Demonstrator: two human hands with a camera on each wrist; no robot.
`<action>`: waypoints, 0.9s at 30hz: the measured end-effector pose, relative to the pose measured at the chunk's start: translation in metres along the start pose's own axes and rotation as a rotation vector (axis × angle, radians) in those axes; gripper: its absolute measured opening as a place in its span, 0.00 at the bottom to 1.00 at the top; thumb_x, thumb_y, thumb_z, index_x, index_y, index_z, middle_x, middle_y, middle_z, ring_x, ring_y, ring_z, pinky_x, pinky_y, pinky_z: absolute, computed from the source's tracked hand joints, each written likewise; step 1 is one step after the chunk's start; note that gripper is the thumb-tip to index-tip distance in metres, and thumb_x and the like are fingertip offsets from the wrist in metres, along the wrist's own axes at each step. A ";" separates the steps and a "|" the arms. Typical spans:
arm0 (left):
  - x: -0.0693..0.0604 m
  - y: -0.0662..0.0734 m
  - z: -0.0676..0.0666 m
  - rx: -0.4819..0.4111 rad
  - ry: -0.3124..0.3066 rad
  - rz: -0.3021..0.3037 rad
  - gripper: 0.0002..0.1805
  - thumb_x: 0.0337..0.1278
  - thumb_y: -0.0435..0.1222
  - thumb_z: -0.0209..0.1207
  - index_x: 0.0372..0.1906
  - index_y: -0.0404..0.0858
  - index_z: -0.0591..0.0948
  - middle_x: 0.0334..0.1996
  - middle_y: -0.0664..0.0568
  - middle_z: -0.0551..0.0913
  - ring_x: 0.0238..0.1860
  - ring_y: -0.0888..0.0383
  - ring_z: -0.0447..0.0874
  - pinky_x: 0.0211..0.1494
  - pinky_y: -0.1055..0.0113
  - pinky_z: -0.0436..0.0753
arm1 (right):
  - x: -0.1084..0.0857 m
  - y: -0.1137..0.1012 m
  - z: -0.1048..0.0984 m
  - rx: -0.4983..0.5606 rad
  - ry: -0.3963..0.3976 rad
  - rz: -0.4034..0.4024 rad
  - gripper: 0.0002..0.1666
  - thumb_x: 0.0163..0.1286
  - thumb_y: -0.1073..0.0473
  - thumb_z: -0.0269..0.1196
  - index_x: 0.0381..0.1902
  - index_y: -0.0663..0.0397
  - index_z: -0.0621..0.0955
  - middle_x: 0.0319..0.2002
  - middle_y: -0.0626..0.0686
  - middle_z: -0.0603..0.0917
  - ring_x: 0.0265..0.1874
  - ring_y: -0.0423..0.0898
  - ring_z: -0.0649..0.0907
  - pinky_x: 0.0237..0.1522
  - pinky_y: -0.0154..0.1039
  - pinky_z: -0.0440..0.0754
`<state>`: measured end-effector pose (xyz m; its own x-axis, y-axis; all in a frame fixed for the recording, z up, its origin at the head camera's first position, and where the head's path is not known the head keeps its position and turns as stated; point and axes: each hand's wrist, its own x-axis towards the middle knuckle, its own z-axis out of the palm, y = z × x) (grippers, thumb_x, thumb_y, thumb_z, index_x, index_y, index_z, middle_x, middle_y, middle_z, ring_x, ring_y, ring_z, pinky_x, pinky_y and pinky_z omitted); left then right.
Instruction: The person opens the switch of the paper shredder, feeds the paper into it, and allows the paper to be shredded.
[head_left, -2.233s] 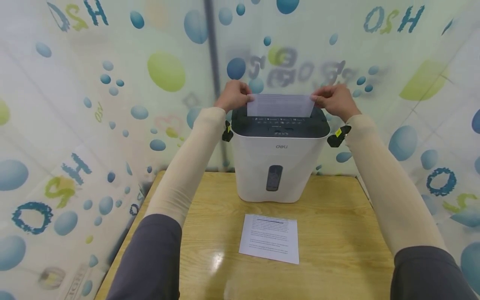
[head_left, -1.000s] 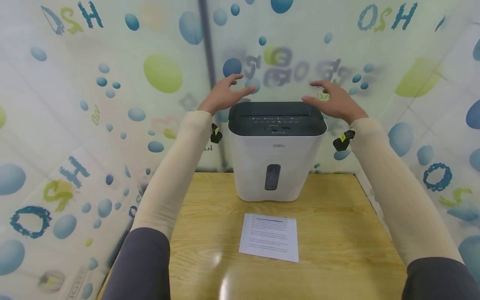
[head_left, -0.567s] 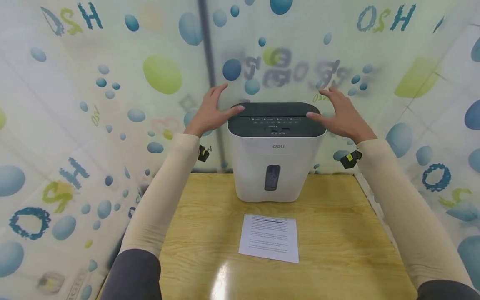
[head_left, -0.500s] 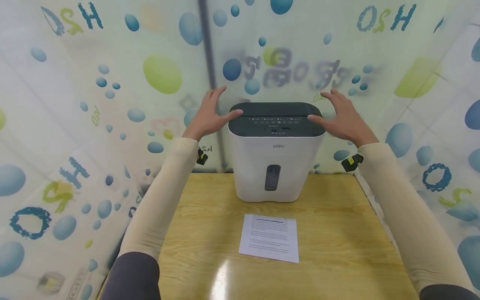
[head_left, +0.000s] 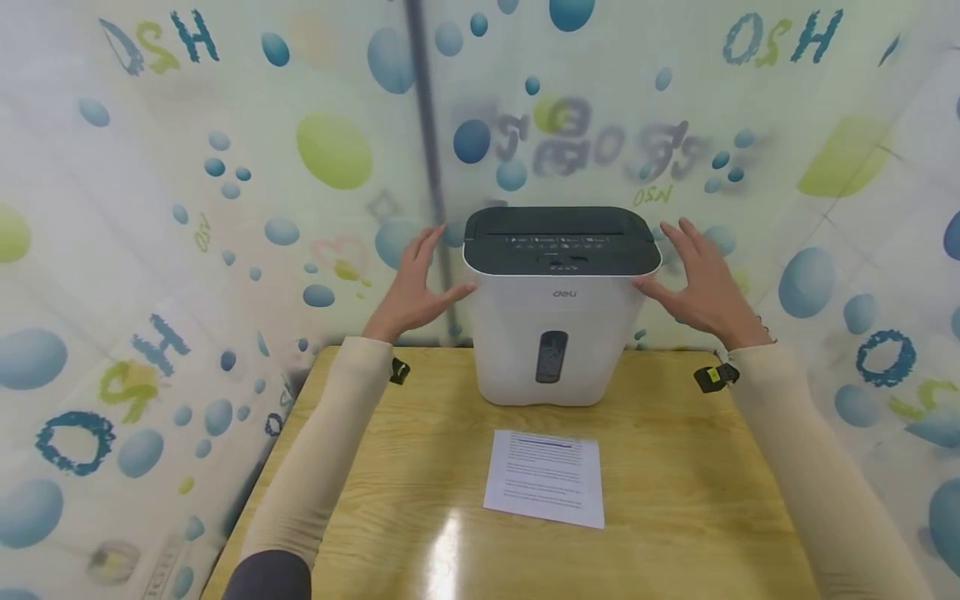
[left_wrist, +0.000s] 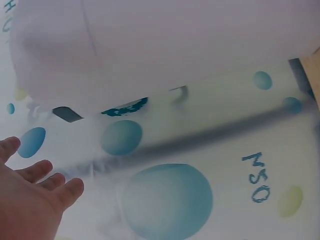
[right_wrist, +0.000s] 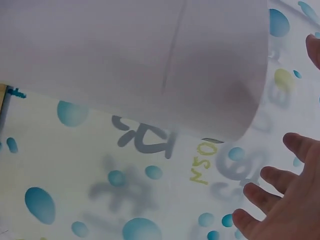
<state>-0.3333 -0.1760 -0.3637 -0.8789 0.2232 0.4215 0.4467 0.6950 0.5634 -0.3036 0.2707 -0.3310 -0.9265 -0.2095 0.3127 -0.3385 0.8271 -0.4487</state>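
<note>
A white paper shredder with a dark top stands upright at the back of the table, its feed slot bare of paper. My left hand is beside its left side, fingers spread and thumb pointing at the upper edge. On the opposite side my right hand mirrors this, thumb near the top right corner. I cannot tell whether either thumb touches the casing. Both wrist views show the pale shredder wall with each hand apart from it and holding nothing. Printed paper lies flat in front of the shredder.
The wooden table carries the shredder near its back edge. A patterned curtain with blue and green spots hangs close behind and along both sides. A small dark device sits at the right wrist, another at the left.
Both hands pinched a sheet in the shredder's slot at first; that sheet is gone from view. The hands have let go, spread apart and come down beside the shredder. The printed paper stays put.
</note>
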 end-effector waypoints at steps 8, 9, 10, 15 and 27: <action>-0.032 -0.022 0.021 0.010 -0.024 -0.026 0.57 0.54 0.67 0.65 0.82 0.67 0.43 0.84 0.53 0.44 0.84 0.49 0.43 0.78 0.37 0.62 | -0.032 0.021 0.024 -0.004 0.023 0.029 0.59 0.68 0.31 0.63 0.84 0.37 0.46 0.85 0.54 0.38 0.82 0.68 0.44 0.73 0.78 0.44; -0.036 -0.025 0.024 0.003 -0.028 -0.036 0.57 0.54 0.66 0.66 0.82 0.68 0.43 0.84 0.53 0.45 0.84 0.48 0.43 0.77 0.36 0.62 | -0.035 0.023 0.028 -0.001 0.025 0.035 0.59 0.68 0.31 0.63 0.84 0.38 0.46 0.85 0.55 0.39 0.82 0.68 0.45 0.73 0.78 0.44; -0.041 -0.029 0.028 0.000 -0.028 -0.047 0.57 0.54 0.66 0.66 0.82 0.68 0.43 0.84 0.51 0.45 0.84 0.47 0.44 0.77 0.36 0.63 | -0.039 0.025 0.031 0.002 0.028 0.035 0.59 0.68 0.32 0.64 0.84 0.39 0.46 0.85 0.56 0.39 0.82 0.68 0.46 0.73 0.78 0.45; -0.063 -0.042 0.049 -0.027 -0.067 -0.109 0.58 0.54 0.65 0.67 0.82 0.65 0.44 0.84 0.49 0.45 0.84 0.45 0.42 0.77 0.34 0.60 | -0.057 0.037 0.049 0.020 0.025 0.047 0.59 0.68 0.34 0.65 0.84 0.42 0.47 0.85 0.56 0.40 0.81 0.69 0.47 0.72 0.78 0.47; -0.108 -0.057 0.103 -0.075 -0.156 -0.188 0.61 0.53 0.61 0.70 0.84 0.57 0.45 0.84 0.49 0.45 0.83 0.43 0.46 0.78 0.36 0.61 | -0.095 0.061 0.101 0.041 -0.043 0.083 0.59 0.68 0.33 0.65 0.84 0.44 0.48 0.84 0.60 0.43 0.79 0.73 0.51 0.70 0.79 0.51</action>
<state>-0.2814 -0.1696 -0.5147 -0.9602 0.2020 0.1930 0.2793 0.6828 0.6751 -0.2528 0.2888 -0.4729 -0.9574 -0.1641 0.2377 -0.2661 0.8209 -0.5053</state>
